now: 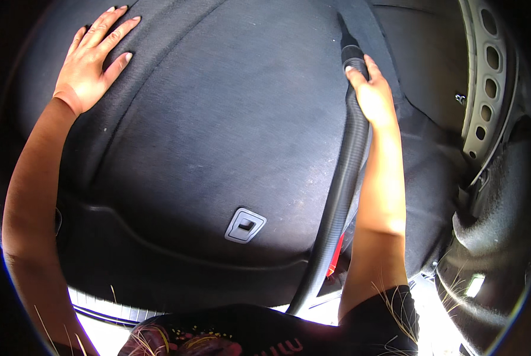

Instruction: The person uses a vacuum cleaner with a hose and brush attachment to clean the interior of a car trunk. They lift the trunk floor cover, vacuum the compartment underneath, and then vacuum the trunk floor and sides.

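My right hand (372,86) is wrapped around the upper end of a black corrugated vacuum hose (343,178), just below its cuff. A black crevice nozzle (347,35) on that end points away from me, its tip against the dark carpeted floor of a car trunk (247,111). The hose runs down past my right forearm towards my body. My left hand (87,66) lies palm down with fingers spread on the carpet at the upper left, holding nothing. Light specks dot the carpet near the hose.
A grey plastic pull handle (245,225) is set in the trunk floor. Nearer me runs the black plastic sill trim (180,271). Something red (335,258) shows beside the hose. At the right are a metal frame with oval holes (488,80) and a dark side lining (505,191).
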{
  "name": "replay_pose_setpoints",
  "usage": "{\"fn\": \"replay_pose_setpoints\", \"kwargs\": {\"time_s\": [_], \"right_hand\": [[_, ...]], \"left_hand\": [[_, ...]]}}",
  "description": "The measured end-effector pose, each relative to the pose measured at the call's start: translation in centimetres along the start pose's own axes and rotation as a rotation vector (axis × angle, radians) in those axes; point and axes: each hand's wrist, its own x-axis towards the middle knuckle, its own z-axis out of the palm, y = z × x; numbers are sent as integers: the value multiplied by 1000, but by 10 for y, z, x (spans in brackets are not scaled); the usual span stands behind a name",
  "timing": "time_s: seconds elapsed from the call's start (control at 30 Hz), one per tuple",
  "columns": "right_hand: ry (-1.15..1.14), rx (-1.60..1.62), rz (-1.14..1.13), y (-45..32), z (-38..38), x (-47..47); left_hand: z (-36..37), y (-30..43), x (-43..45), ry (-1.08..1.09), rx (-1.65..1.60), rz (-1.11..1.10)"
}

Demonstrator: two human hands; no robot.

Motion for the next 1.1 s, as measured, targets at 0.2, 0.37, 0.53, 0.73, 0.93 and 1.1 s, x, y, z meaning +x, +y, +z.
{"fn": "replay_pose_setpoints", "kwargs": {"time_s": [0.2, 0.37, 0.53, 0.73, 0.93, 1.1], "right_hand": [[-152, -49, 28, -10, -7, -100], [90, -147, -81, 10, 1, 7], [155, -118, 198, 5, 2, 108], [-83, -153, -91, 36, -10, -3], [-91, 5, 238, 72, -24, -124], [-64, -11, 137, 31, -8, -84]], "left_hand": [[-3, 5, -1, -8, 37, -41], [-6, 7, 1, -7, 45, -39], [-5, 4, 1, 1, 58, -19], [-4, 4, 0, 12, 14, -24], [-6, 5, 1, -15, 27, -30], [-4, 5, 1, -15, 90, -49]]}}
